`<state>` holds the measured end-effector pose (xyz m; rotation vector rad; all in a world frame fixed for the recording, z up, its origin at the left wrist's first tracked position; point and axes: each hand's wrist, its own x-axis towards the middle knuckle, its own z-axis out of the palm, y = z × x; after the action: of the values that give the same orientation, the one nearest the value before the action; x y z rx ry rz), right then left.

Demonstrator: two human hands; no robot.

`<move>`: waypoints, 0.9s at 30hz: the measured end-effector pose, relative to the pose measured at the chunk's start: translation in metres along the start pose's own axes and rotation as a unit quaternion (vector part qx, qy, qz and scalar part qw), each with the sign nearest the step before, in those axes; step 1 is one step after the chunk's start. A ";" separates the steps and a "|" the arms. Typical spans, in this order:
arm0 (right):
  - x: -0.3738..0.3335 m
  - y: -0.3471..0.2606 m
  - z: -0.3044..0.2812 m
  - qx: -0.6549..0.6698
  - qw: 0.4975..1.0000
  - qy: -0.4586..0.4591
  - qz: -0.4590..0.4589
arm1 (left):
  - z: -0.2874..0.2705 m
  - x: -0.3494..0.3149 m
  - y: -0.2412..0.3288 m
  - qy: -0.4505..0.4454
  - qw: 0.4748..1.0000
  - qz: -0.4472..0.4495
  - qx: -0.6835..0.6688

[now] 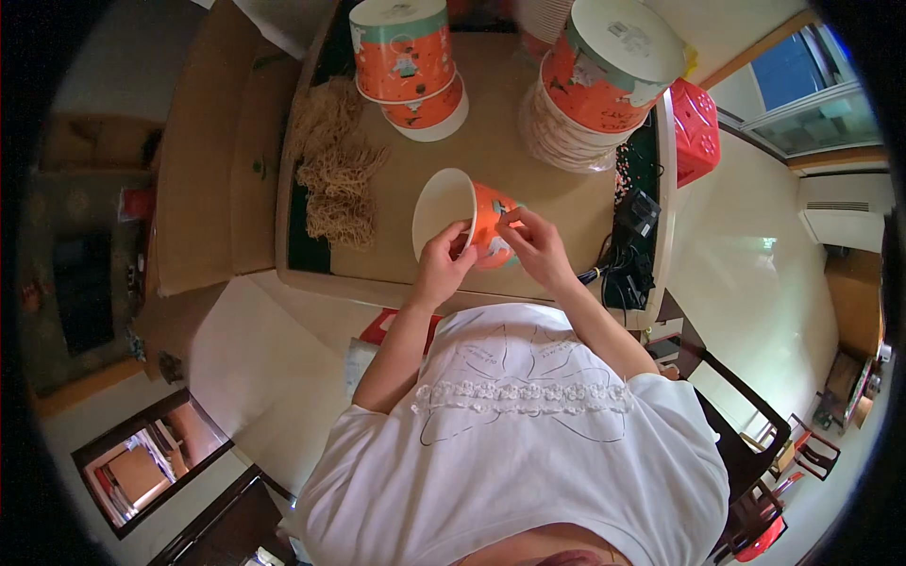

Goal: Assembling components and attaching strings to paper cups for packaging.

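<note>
Here we go: the orange paper cup (458,209) lies tipped sideways between the two hands, mouth facing left. The left hand (444,266) has it, fingers clamped on the near part of the rim! The right hand (540,247) curls its fingers in at the patterned outer wall; whether they close on anything, I cannot tell. Danger spots? That one-sided rim grip could let the cup twist if the right fingers push hard, and too tight a squeeze might crease the wall. Right of the fingers, a black cable (618,257) sits near the forearm, easily snagged by a careless elbow. Beyond the fingers, tall stacked cups (404,66) on the desk (491,113) could topple if knocked
</note>
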<state>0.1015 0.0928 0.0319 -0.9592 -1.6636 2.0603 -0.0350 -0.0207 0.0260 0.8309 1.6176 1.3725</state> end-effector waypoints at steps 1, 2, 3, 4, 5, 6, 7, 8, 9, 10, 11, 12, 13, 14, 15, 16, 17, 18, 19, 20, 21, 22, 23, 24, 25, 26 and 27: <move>0.002 0.002 0.002 0.012 1.000 0.010 -0.026 | 0.000 0.001 -0.001 0.009 1.000 -0.002 -0.004; 0.003 0.003 0.003 0.024 0.998 0.019 -0.052 | -0.002 0.001 -0.001 0.007 1.000 -0.001 -0.003; 0.004 0.001 0.002 0.025 0.998 0.019 -0.053 | -0.005 0.000 -0.001 0.008 0.999 -0.040 -0.009; 0.004 -0.001 0.001 0.018 1.000 0.002 -0.023 | -0.007 -0.001 -0.001 0.009 0.997 -0.078 -0.014; 0.005 -0.002 0.001 0.011 1.000 -0.015 0.007 | -0.007 -0.001 -0.001 0.010 0.997 -0.078 -0.014; 0.007 0.003 0.001 0.011 1.000 -0.014 0.007 | -0.006 -0.002 -0.001 -0.001 0.998 -0.064 -0.028; 0.011 0.013 0.003 0.008 0.999 0.000 -0.039 | -0.005 -0.002 0.000 -0.011 0.998 -0.050 -0.042; 0.013 0.021 0.003 0.004 0.996 0.013 -0.084 | -0.005 -0.002 0.000 -0.021 0.998 -0.035 -0.056; 0.012 0.019 0.003 0.004 0.996 0.010 -0.083 | -0.005 -0.004 -0.004 -0.018 0.998 -0.036 -0.056; 0.011 0.017 0.004 0.011 0.998 0.008 -0.059 | -0.006 -0.005 -0.011 -0.022 0.995 -0.066 -0.066; 0.011 0.015 0.004 0.019 0.999 0.006 -0.035 | -0.007 -0.006 -0.015 -0.025 0.992 -0.096 -0.075; 0.010 0.016 0.003 0.018 0.999 0.004 -0.033 | -0.009 -0.005 -0.012 -0.054 0.992 -0.092 -0.059; 0.009 0.017 0.002 0.055 0.998 0.001 -0.001 | -0.007 -0.006 -0.009 -0.052 0.992 -0.093 -0.060; 0.009 0.018 0.001 0.092 0.995 -0.003 0.031 | -0.003 -0.009 -0.005 0.004 0.992 -0.111 -0.068; 0.008 0.019 0.000 0.091 0.995 -0.006 0.032 | -0.001 -0.011 -0.001 0.061 0.987 -0.128 -0.074; 0.007 0.019 0.000 0.077 0.997 -0.005 0.018 | -0.007 -0.009 -0.010 0.040 0.983 -0.138 -0.114; 0.006 0.019 0.000 0.063 0.998 -0.005 0.004 | -0.007 -0.009 -0.011 0.043 0.983 -0.138 -0.115; 0.006 0.016 0.001 0.063 0.998 -0.007 0.005 | -0.007 -0.009 -0.009 0.033 0.985 -0.129 -0.113; 0.005 0.012 0.001 0.063 0.998 -0.013 -0.006 | -0.007 -0.009 -0.007 0.022 0.986 -0.119 -0.111; 0.005 0.009 0.002 0.064 0.998 -0.018 -0.016 | -0.009 -0.007 -0.009 0.023 0.986 -0.119 -0.111; 0.005 0.011 0.002 0.064 0.998 -0.020 -0.017 | -0.010 -0.004 -0.013 -0.007 0.985 -0.148 -0.085; 0.005 0.014 0.003 0.071 0.996 -0.034 -0.037 | -0.011 -0.002 -0.018 -0.037 0.982 -0.177 -0.058; 0.005 0.015 0.003 0.077 0.994 -0.048 -0.057 | -0.011 -0.002 -0.025 -0.035 0.984 -0.139 -0.103; 0.003 0.012 0.003 0.077 0.994 -0.047 -0.056 | -0.010 -0.003 -0.023 -0.036 0.984 -0.139 -0.103; -0.001 0.007 0.002 0.055 0.995 -0.056 -0.064 | -0.009 -0.005 -0.021 -0.017 0.984 -0.134 -0.112; -0.004 0.003 0.002 0.033 0.995 -0.065 -0.072 | -0.009 -0.007 -0.018 0.002 0.984 -0.129 -0.120; -0.006 0.002 0.002 0.033 0.995 -0.065 -0.072 | -0.010 -0.009 -0.016 0.001 0.984 -0.129 -0.120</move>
<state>0.1050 0.0875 0.0314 -0.6754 -1.6648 2.1042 -0.0399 -0.0354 0.0124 0.4606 1.4668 1.3486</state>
